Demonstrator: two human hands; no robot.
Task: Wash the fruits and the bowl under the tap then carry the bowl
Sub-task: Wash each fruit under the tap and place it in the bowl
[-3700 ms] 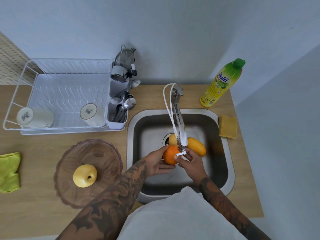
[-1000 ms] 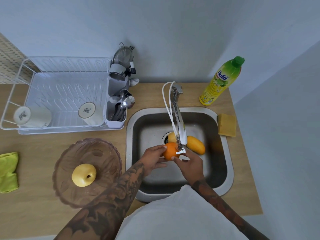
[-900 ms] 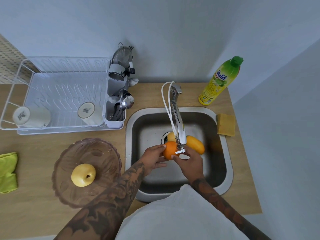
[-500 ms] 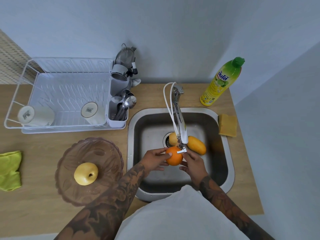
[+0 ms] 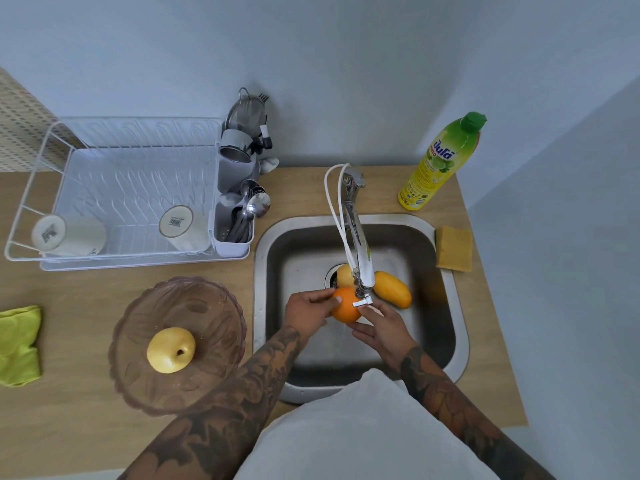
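An orange [image 5: 344, 310] is held under the spout of the tap [image 5: 358, 244], over the steel sink [image 5: 446, 327]. My left hand [image 5: 308, 311] grips it from the left, thumb on top. My right hand [image 5: 381, 327] cups it from the right and below. A yellow mango [image 5: 393, 289] and a second yellowish fruit [image 5: 344, 275], partly hidden behind the tap, lie on the sink floor by the drain. The brownish see-through bowl [image 5: 207, 306] stands on the wooden counter left of the sink with a yellow apple [image 5: 170, 349] in it.
A white dish rack [image 5: 114, 181] with two upturned cups and a cutlery holder [image 5: 235, 223] stands at the back left. A green cloth [image 5: 19, 344] lies at the left edge. A soap bottle [image 5: 440, 164] and a yellow sponge [image 5: 453, 249] are right of the sink.
Both hands have kept turning the orange under the tap. It sits slightly lower and nearer me than a second ago. The bowl and other fruits have not moved.
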